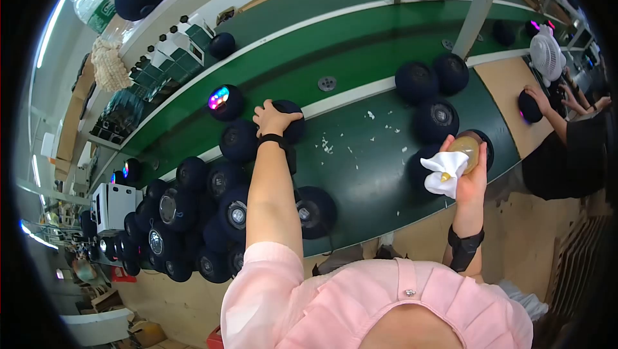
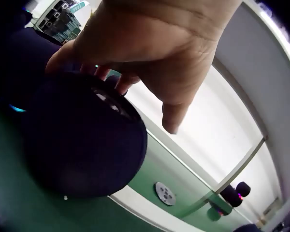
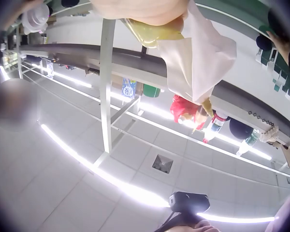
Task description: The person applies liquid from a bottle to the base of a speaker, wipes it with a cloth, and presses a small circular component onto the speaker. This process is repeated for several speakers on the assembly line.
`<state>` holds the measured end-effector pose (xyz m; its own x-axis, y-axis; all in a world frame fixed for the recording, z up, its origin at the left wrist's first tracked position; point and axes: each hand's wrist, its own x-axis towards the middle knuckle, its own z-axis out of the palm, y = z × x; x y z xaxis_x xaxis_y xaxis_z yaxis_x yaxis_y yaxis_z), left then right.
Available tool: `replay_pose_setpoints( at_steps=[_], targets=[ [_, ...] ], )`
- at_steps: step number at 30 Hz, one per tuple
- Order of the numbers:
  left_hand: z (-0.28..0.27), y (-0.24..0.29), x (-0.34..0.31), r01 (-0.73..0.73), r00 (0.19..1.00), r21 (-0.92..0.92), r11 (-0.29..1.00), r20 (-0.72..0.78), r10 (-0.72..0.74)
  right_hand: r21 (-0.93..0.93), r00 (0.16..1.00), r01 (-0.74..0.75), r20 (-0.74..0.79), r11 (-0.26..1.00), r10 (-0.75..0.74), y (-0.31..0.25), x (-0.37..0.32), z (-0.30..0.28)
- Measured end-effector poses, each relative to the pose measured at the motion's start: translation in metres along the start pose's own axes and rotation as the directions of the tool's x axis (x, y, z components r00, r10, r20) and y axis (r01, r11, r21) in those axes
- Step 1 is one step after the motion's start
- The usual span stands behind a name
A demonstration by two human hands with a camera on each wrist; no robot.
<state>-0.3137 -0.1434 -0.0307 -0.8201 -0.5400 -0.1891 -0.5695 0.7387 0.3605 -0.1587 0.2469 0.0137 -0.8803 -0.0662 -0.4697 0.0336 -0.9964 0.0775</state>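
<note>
Dark blue round speakers crowd the green bench. My left hand (image 1: 275, 120) touches one speaker (image 1: 295, 127) at the bench's far rail, fingers spread over its top. In the left wrist view, fingers reach over the far side of this speaker (image 2: 87, 140), and one digit sticks out clear of it. My right hand (image 1: 473, 185), palm up, holds a translucent amber bottle (image 1: 463, 149) above the bench's right part. A white cloth (image 1: 454, 163) wraps its neck, with a pointed yellow tip poking through. The right wrist view shows the bottle (image 3: 154, 34) and draped cloth (image 3: 203, 58).
A piled group of speakers (image 1: 193, 214) fills the left end; several more (image 1: 438, 120) stand at the right. Beyond the rail, a lit speaker (image 1: 225, 102) sits on the green belt (image 1: 367, 43). White flecks dot the bench (image 1: 354, 181). Another person (image 1: 566, 156) works at the far right.
</note>
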Motion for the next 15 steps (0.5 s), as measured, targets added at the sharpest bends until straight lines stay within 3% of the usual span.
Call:
replay_pose_setpoints(
  at_steps=[1,3,5,8,11,15],
  targets=[
    [0.007,-0.001,-0.003,0.004,1.000,0.012,1.000,0.013,-0.004,0.005,1.000,0.003,-0.017,1.000,-0.003,0.000,0.001,-0.002],
    [0.016,0.000,-0.014,-0.300,0.952,0.060,0.952,0.075,0.295,0.050,0.998,-0.053,-0.042,0.997,0.055,0.004,0.003,-0.002],
    [0.027,0.014,-0.039,-0.365,0.919,0.042,0.930,0.173,0.353,0.040,0.997,-0.075,-0.029,0.996,0.076,0.005,0.003,0.000],
    [0.039,0.026,-0.086,-0.553,0.783,-0.079,0.830,0.292,0.549,0.062,0.992,-0.127,-0.020,0.990,0.128,0.001,0.003,0.007],
    [0.051,0.032,-0.141,-0.618,0.706,-0.165,0.768,0.312,0.635,0.072,0.986,-0.166,0.037,0.983,0.164,-0.009,0.003,0.009],
    [0.061,0.024,-0.203,-0.596,0.734,-0.230,0.770,0.233,0.638,0.034,0.990,-0.133,0.060,0.990,0.131,-0.024,0.006,0.003]
  ],
)
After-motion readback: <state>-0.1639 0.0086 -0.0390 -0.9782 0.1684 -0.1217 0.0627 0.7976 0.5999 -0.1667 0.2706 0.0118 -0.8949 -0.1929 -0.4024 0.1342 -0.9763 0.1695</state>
